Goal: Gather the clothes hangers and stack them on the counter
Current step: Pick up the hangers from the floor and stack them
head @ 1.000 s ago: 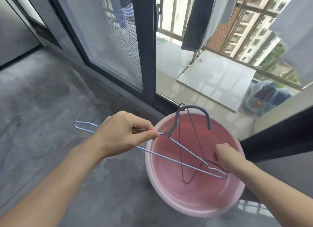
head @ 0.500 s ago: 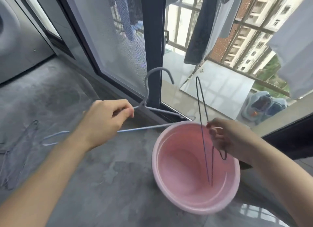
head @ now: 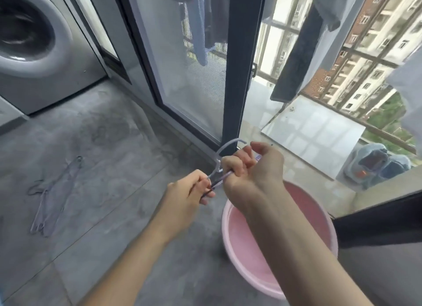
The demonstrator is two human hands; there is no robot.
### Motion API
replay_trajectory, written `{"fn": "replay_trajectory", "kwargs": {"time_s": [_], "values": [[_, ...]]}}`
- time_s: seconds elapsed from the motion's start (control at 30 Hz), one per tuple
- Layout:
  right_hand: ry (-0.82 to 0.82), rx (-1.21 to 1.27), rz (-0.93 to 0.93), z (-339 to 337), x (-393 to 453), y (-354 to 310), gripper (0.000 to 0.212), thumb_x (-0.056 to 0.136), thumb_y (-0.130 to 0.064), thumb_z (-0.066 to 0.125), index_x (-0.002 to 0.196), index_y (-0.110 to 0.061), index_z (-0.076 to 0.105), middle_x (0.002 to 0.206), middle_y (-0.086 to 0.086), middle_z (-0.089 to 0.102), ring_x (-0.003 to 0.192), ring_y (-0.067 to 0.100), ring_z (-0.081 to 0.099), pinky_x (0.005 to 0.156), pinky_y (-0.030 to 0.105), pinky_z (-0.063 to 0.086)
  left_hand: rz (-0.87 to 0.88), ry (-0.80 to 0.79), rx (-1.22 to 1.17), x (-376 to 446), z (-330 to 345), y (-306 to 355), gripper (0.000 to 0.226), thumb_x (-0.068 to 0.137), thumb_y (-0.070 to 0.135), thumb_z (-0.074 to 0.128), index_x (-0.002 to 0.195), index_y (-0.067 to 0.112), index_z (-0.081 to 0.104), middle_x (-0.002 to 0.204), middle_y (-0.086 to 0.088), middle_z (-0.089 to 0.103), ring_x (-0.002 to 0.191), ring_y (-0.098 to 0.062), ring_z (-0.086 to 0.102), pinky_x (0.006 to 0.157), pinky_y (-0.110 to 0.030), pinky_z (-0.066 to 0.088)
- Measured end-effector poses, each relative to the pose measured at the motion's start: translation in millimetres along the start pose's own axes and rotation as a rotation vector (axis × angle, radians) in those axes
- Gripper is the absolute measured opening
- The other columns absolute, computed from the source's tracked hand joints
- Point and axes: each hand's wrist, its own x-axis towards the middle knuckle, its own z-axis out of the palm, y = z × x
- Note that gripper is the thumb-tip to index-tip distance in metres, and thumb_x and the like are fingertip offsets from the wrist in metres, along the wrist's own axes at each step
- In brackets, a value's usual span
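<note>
A grey concrete-look floor (head: 96,214) runs from a front-loading washing machine (head: 34,43) at 10 o'clock to a dark-framed sliding door (head: 230,77) at 12 o'clock, with laundry hanging on the balcony beyond. A pink basin (head: 239,248) stands on the floor at 5 o'clock, partly hidden by the right forearm.

Above the basin's far-left rim the two hands meet. The left hand (head: 185,196) pinches thin wire hangers (head: 218,181) between thumb and fingers, its grip closed on them. The right hand (head: 253,171) is curled tight around the same bundle just beyond, its grip also closed, and a pale hook (head: 228,144) arcs up above its knuckles toward the door frame. How many hangers are in the bundle cannot be told.

A loose heap of wire hangers (head: 52,191) lies flat on the floor at 9 o'clock, well apart from the hands.
</note>
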Motion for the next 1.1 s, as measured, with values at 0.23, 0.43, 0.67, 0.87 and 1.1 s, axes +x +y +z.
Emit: {"fn": "replay_trajectory", "kwargs": {"time_s": [0.23, 0.43, 0.67, 0.87, 1.1], "values": [[-0.05, 0.025, -0.01, 37, -9, 42, 0.014, 0.083, -0.019, 0.051, 0.08, -0.005, 0.051, 0.065, 0.004, 0.039, 0.05, 0.014, 0.034, 0.041, 0.02, 0.026, -0.05, 0.039, -0.044, -22, -42, 11, 0.024, 0.101, 0.018, 0.047, 0.081, 0.016, 0.059, 0.05, 0.007, 0.05, 0.045, -0.013, 0.04, 0.049, -0.026, 0.035], [-0.186, -0.732, -0.278, 53, -16, 88, 0.051, 0.067, -0.034, 0.061, 0.115, -0.016, 0.057, 0.111, 0.001, 0.059, 0.11, 0.012, 0.055, 0.093, 0.028, 0.041, -0.075, 0.153, -0.015, -39, -96, 7, 0.025, 0.1, 0.02, 0.047, 0.081, 0.016, 0.063, 0.047, 0.011, 0.04, 0.048, -0.005, 0.035, 0.05, -0.019, 0.029], [-0.539, -1.761, -0.757, 49, -12, 176, 0.063, 0.07, -0.07, 0.06, 0.122, -0.034, 0.053, 0.116, -0.017, 0.063, 0.115, 0.019, 0.057, 0.099, 0.047, 0.047, -0.141, 0.286, -0.165, -48, -162, 5, 0.038, 0.102, 0.028, 0.045, 0.07, 0.039, 0.062, 0.052, 0.018, 0.052, 0.052, 0.0, 0.043, 0.055, -0.018, 0.035], [-0.756, -1.851, -0.822, 90, 4, 241, 0.063, 0.083, -0.053, 0.062, 0.139, -0.034, 0.04, 0.128, -0.014, 0.057, 0.121, 0.007, 0.051, 0.095, 0.026, 0.043, -0.157, 0.412, -0.185, -53, -220, -10, 0.048, 0.1, 0.02, 0.042, 0.054, 0.031, 0.05, 0.05, 0.007, 0.043, 0.049, -0.01, 0.036, 0.049, -0.017, 0.032], [-0.957, -1.652, -0.904, 135, 21, 316, 0.011, 0.092, -0.021, 0.057, 0.101, -0.019, 0.052, 0.093, 0.0, 0.058, 0.084, 0.021, 0.062, 0.073, 0.035, 0.052, -0.117, 0.486, -0.065, -42, -293, -46, 0.03, 0.091, 0.039, 0.038, 0.07, 0.03, 0.057, 0.051, 0.007, 0.048, 0.05, -0.013, 0.041, 0.053, -0.031, 0.039]]}}
